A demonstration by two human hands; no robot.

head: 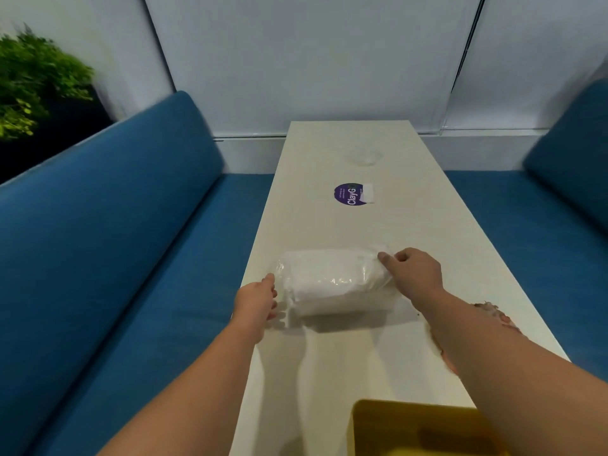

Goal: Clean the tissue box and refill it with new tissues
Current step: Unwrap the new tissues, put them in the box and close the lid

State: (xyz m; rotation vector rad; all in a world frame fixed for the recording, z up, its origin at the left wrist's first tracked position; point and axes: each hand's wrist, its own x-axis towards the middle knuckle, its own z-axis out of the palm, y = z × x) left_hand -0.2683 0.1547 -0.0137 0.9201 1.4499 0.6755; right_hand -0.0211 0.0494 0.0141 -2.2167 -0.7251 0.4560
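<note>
Two hands: both are set at the tissue pack [332,284], one at each end.
Tissue pack: a white bundle in clear plastic wrap is seen lying lengthwise across the pale table [345,363], roughly mid-table.
Left hand [258,301]: its grip is closed in a pinch on the loose wrap at the pack's left end, the fingers being curled.
Right hand [411,271]: its grip is curled over the pack's right end, wrap being pinched between thumb and forefinger.
Tissue box [424,429]: a yellow open-topped box is placed nearer the camera than the pack, at the table's near edge, partly covered by the right forearm.
Cloth [493,312]: a pinkish patterned piece is glimpsed to the right of the pack, mostly hidden behind the right forearm.
Sticker [348,195]: a round purple label is found beyond the pack, with a small white slip [367,193] laid on its right edge.
Ring mark [367,156]: a faint circular, clear shape lies farther beyond the pack; what it is cannot be told.
Blue cushions [98,225]: seating is seen on both sides of the pack's table.
Plant [33,80]: green foliage is seen far left of the pack.
</note>
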